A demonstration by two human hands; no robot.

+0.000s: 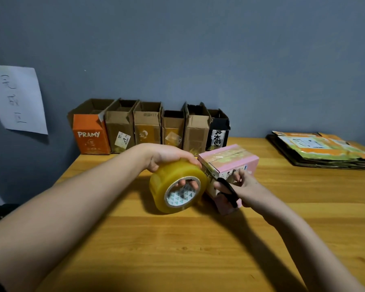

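The wooden table stood with its back edge to the wall. Along that edge six open cardboard boxes stood side by side in a row, the leftmost an orange box, the rightmost a black box. Near the middle lay a pink box, with a roll of yellowish tape on edge just left of it. A stack of flattened cartons lay at the far right corner

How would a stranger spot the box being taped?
On the wooden table, before the row of open cartons by the wall, the box lies beside the yellow tape roll. It alone is pink and closed, with tape across its top.
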